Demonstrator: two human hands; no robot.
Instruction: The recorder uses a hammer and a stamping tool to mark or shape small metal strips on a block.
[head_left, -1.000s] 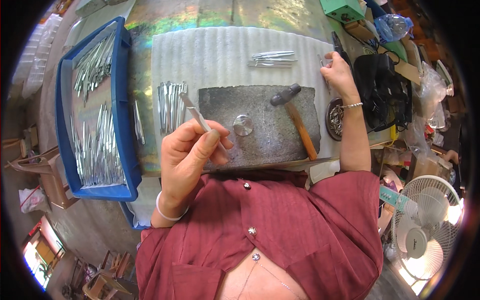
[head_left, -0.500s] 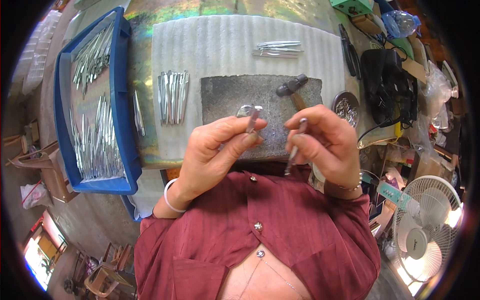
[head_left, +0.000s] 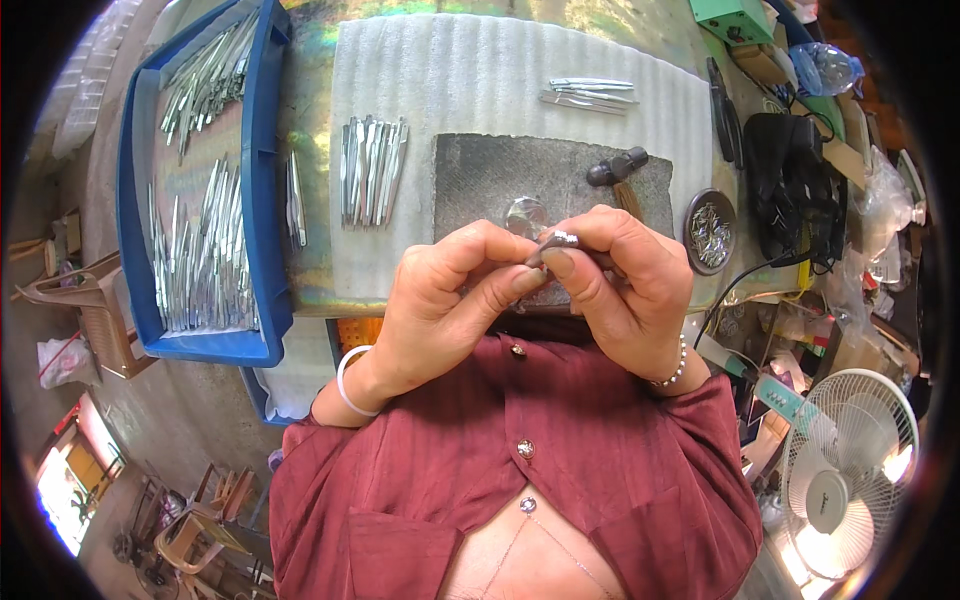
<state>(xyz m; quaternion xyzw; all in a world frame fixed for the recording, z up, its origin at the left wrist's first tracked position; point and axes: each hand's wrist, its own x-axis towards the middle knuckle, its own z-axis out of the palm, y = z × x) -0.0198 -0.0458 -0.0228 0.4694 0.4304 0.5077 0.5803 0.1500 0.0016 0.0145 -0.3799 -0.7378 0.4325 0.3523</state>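
Note:
My left hand and my right hand meet in front of my chest, over the near edge of a dark stone-like slab. Both pinch between thumb and forefinger at small, shiny metal pieces; a ridged end shows at the right fingertips. Fingers hide most of the metal, so how the pieces fit together is not visible. A round, clear, shiny thing lies on the slab just beyond my fingertips. To its right rests a hammer with a dark head and wooden handle.
Slim silver strips lie in a row on white foam, with a smaller bundle farther back. A blue tray holds many more at left. Right are a dish of small metal parts, black pliers and a fan.
My right hand has moved left and my left hand slightly right, bringing the metal pieces together at the fingertips. The whole view has shifted a little.

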